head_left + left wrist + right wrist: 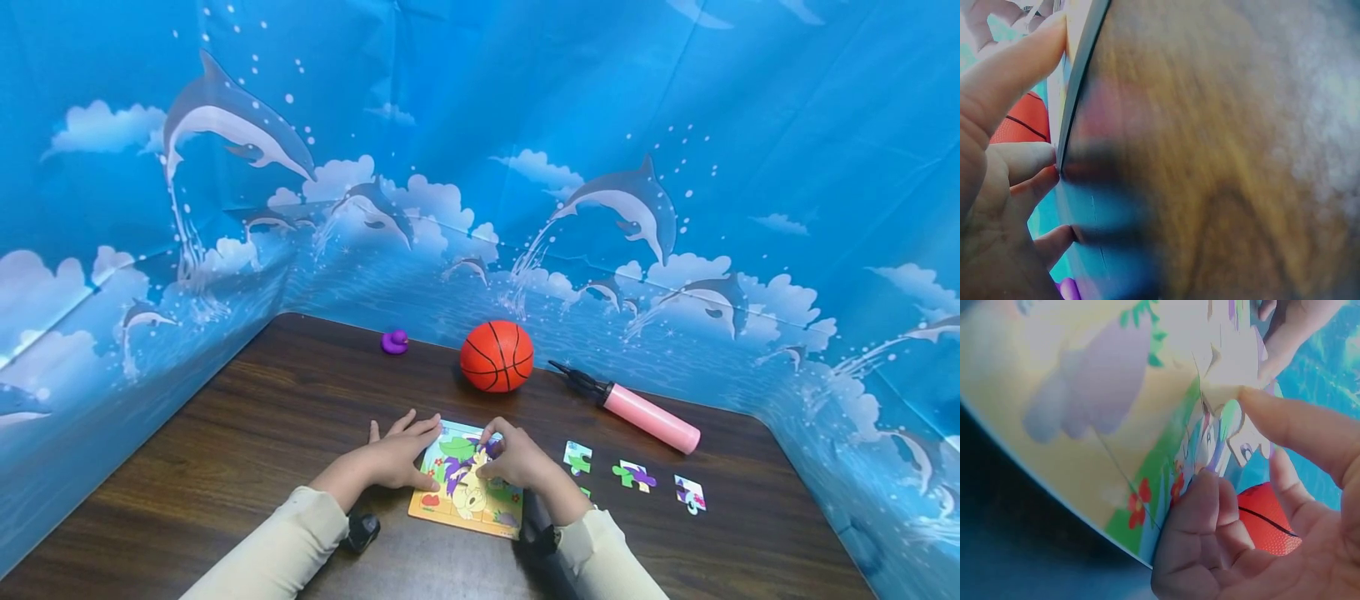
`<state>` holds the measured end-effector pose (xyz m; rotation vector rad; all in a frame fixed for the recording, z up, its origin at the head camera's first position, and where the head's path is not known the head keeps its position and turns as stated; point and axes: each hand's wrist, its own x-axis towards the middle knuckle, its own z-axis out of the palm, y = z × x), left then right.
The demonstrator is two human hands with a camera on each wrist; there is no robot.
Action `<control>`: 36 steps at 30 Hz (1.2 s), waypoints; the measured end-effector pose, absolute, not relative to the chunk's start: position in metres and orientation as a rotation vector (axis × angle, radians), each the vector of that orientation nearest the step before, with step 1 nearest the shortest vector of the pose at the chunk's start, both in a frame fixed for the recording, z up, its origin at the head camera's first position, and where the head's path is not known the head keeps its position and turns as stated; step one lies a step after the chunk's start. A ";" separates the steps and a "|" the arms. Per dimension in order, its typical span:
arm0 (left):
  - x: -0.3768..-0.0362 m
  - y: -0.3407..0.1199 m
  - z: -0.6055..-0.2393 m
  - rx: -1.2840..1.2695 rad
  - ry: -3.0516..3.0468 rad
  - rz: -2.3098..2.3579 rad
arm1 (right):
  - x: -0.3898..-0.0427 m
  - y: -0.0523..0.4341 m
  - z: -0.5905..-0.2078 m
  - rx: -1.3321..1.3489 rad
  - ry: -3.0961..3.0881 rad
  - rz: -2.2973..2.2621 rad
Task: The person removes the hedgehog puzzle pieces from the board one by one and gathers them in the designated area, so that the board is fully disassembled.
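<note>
Jigsaw puzzle (467,495), right fingers (1300,429) pinching a piece (1249,439), left fingers (428,427) spread, basketball (497,357) behind, loose pieces (634,476) rightward

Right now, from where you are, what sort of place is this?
Maybe a play corner: there's a dolphin backdrop, a jigsaw puzzle and a purple toy duck.
</note>
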<state>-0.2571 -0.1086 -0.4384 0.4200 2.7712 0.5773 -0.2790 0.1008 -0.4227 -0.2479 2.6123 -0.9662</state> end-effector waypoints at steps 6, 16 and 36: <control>-0.257 -0.108 -0.438 0.413 2.771 0.566 | -0.274 0.107 -0.423 -0.232 2.518 -1.215; -0.256 -0.108 -0.438 0.412 2.772 0.581 | -0.276 0.118 -0.429 -0.096 2.315 -1.520; -0.260 -0.111 -0.444 0.443 2.783 0.588 | -0.242 0.286 -0.434 0.384 2.354 -1.731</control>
